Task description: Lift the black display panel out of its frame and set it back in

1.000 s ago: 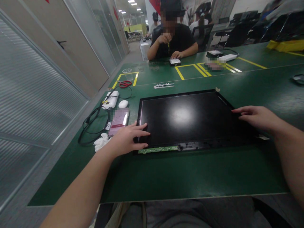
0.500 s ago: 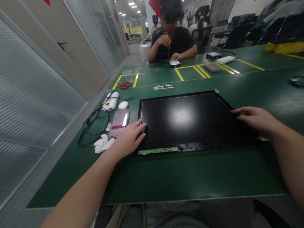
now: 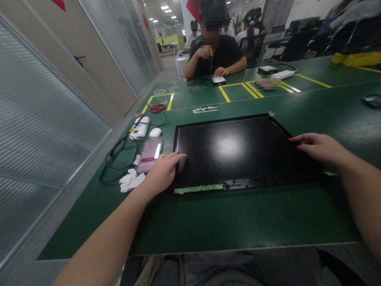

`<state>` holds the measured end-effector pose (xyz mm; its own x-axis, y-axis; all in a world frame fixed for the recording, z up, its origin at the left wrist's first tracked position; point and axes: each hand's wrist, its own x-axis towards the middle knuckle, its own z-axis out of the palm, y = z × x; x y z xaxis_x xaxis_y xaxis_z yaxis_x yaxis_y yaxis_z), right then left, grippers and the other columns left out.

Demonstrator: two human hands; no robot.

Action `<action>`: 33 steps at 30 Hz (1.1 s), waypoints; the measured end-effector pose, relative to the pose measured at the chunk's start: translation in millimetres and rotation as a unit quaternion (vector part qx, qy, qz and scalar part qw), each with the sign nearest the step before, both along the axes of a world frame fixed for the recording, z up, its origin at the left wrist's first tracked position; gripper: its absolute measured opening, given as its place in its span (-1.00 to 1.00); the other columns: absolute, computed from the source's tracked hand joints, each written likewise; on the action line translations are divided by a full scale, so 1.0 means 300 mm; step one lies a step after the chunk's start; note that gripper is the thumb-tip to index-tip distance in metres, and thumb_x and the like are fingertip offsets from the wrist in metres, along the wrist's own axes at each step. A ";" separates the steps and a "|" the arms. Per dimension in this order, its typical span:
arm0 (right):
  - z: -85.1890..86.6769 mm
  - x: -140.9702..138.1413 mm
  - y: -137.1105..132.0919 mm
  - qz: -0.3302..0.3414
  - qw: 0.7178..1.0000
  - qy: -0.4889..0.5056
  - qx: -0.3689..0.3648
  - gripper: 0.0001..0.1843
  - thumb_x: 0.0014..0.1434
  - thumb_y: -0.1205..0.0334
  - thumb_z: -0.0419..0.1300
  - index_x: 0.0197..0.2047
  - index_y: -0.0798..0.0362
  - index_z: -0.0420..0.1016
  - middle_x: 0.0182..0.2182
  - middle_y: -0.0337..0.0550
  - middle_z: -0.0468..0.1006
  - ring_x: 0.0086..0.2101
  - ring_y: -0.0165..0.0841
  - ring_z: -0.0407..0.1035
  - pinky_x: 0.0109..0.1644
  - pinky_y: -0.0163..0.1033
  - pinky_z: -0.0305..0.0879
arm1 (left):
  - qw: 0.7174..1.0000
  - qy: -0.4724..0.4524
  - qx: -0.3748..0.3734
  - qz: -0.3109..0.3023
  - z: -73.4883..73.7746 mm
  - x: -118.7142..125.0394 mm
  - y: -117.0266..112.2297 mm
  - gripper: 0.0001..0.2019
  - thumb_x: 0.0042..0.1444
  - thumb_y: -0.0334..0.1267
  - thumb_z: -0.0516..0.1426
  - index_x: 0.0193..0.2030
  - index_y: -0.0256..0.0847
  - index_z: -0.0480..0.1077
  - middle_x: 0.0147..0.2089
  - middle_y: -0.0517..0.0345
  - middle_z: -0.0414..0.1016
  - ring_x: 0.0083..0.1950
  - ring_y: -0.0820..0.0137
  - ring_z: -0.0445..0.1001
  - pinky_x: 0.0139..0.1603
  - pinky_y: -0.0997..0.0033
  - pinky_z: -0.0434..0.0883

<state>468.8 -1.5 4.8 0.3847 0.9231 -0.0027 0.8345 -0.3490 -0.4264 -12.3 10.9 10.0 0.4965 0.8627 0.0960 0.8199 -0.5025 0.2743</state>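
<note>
A black flat display panel (image 3: 214, 159) lies face up on the green table, its glossy surface reflecting a bright light. Along its near edge, a narrow green circuit board (image 3: 198, 189) is exposed at the left. My left hand (image 3: 163, 171) is at the panel's left edge, fingers stretched out over the border and the index finger reaching across the screen. At the opposite side, my right hand (image 3: 320, 149) has its fingertips on the right edge, with the fingers extended. The undersides of both hands are hidden.
Left of the panel lie a phone (image 3: 150, 155), a crumpled white glove (image 3: 131, 180), a white mouse (image 3: 155, 132), a white adapter (image 3: 139, 128), black cables (image 3: 111, 159) and red scissors (image 3: 157, 108). Across the table, a person (image 3: 218, 53) works on a small device (image 3: 218, 80).
My left hand's fingers have drawn closer together, and its index finger now points further right over the screen. My right hand and the panel stay in place.
</note>
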 end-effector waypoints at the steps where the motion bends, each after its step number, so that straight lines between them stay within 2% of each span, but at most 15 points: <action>1: -0.001 0.001 0.001 0.001 1.000 0.001 0.001 -0.63 -0.24 0.28 0.03 -0.27 -0.08 0.40 -0.55 -0.24 0.40 -0.57 -0.44 0.23 -0.49 -0.29 0.12 | 1.000 -0.004 -0.002 -0.001 0.000 0.000 0.001 -0.43 0.14 -0.53 -0.10 0.25 -0.17 0.40 0.29 -0.02 0.44 0.25 0.10 0.40 0.22 -0.05 0.39; 6: -0.008 0.008 0.004 0.004 1.000 0.005 0.002 -0.63 -0.24 0.30 0.02 -0.28 -0.05 0.40 -0.56 -0.23 0.40 -0.57 -0.44 0.23 -0.49 -0.28 0.13 | 1.000 -0.005 -0.004 -0.017 0.000 0.003 0.010 -0.42 0.08 -0.58 -0.12 0.19 -0.19 0.41 0.23 0.00 0.49 0.32 0.12 0.34 0.24 0.00 0.36; 10: -0.008 0.004 0.000 0.004 1.000 0.008 0.004 -0.62 -0.25 0.31 0.02 -0.27 -0.04 0.40 -0.55 -0.22 0.40 -0.56 -0.45 0.23 -0.47 -0.28 0.13 | 1.000 -0.009 0.004 -0.021 0.003 0.005 0.013 -0.44 0.06 -0.58 -0.12 0.14 -0.18 0.41 0.20 0.01 0.51 0.29 0.14 0.38 0.24 -0.01 0.35; 16: 0.008 -0.013 -0.003 -0.007 1.000 0.006 0.001 -0.63 -0.26 0.31 0.03 -0.29 -0.04 0.41 -0.55 -0.21 0.41 -0.56 -0.43 0.24 -0.45 -0.26 0.14 | 0.999 -0.034 0.003 0.018 -0.005 0.001 0.010 -0.49 0.08 -0.54 -0.07 0.14 -0.19 0.39 0.17 -0.03 0.51 0.23 0.11 0.42 0.26 -0.06 0.37; 20: 0.009 -0.010 -0.001 -0.008 1.000 0.000 0.001 -0.65 -0.27 0.29 0.04 -0.31 -0.06 0.41 -0.57 -0.23 0.41 -0.55 -0.41 0.25 -0.44 -0.24 0.14 | 0.995 -0.087 0.013 0.037 -0.021 -0.003 0.009 -0.50 0.11 -0.50 -0.03 0.21 -0.27 0.34 0.34 -0.17 0.30 0.39 0.10 0.26 0.37 -0.06 0.26; 22: 0.008 -0.007 -0.001 -0.009 1.000 -0.005 0.003 -0.65 -0.27 0.27 0.05 -0.32 -0.08 0.41 -0.56 -0.24 0.41 -0.54 -0.41 0.26 -0.43 -0.24 0.14 | 0.992 -0.113 0.010 0.056 -0.026 -0.007 0.010 -0.52 0.16 -0.43 -0.01 0.23 -0.27 0.31 0.39 -0.21 0.19 0.42 0.08 0.21 0.34 -0.05 0.31; 24: 0.007 -0.004 -0.002 -0.012 1.000 -0.004 0.005 -0.66 -0.27 0.26 0.05 -0.32 -0.08 0.41 -0.54 -0.24 0.43 -0.53 -0.41 0.26 -0.42 -0.23 0.14 | 0.991 -0.115 -0.002 0.065 -0.029 -0.011 0.012 -0.53 0.20 -0.38 -0.01 0.26 -0.26 0.29 0.38 -0.22 0.23 0.40 0.07 0.25 0.31 -0.08 0.35; 28: 0.005 -0.003 -0.006 -0.012 1.000 0.000 0.010 -0.67 -0.26 0.22 0.04 -0.33 -0.08 0.42 -0.53 -0.24 0.44 -0.53 -0.40 0.27 -0.42 -0.23 0.15 | 0.996 -0.062 -0.006 0.058 -0.028 -0.015 0.015 -0.54 0.24 -0.34 -0.01 0.28 -0.26 0.27 0.30 -0.20 0.38 0.37 0.04 0.28 0.36 -0.18 0.25; 33: 0.000 -0.001 -0.004 -0.007 1.000 -0.005 0.011 -0.68 -0.27 0.20 0.04 -0.35 -0.08 0.43 -0.53 -0.23 0.44 -0.53 -0.40 0.27 -0.42 -0.22 0.15 | 0.997 -0.040 -0.016 0.065 -0.023 -0.013 0.014 -0.53 0.26 -0.32 -0.02 0.29 -0.26 0.28 0.29 -0.17 0.41 0.35 0.09 0.33 0.34 -0.08 0.29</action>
